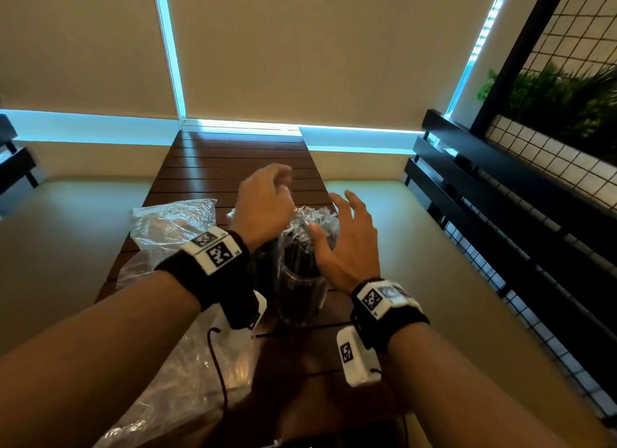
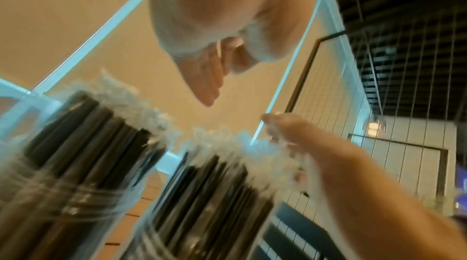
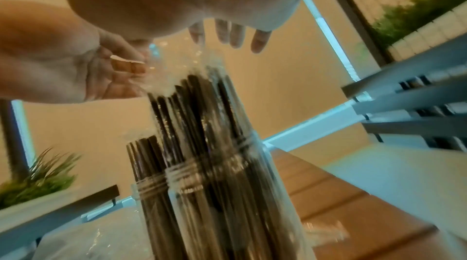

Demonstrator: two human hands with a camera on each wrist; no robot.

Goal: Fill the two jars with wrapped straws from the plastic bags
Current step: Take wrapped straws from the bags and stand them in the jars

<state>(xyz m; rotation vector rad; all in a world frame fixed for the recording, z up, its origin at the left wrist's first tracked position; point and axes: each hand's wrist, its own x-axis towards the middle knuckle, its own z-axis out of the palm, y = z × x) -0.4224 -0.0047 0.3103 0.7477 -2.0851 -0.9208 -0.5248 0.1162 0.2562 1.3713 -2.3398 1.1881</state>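
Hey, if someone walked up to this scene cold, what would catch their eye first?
Probably the two clear glass jars packed with dark, clear-wrapped straws, standing side by side in the middle of the brown slatted wooden table. Both hands hover over the crinkly wrapper tops: the left hand loosely curled, the right hand with fingers spread. Crumpled clear plastic bags lie on the table to the left of the jars.

Slatted wooden table [image 1: 233, 160] bearing two straw-filled jars [image 1: 302, 294] and plastic bags [image 1: 170, 223]

Glossy slatted wooden table [image 1: 213, 160]
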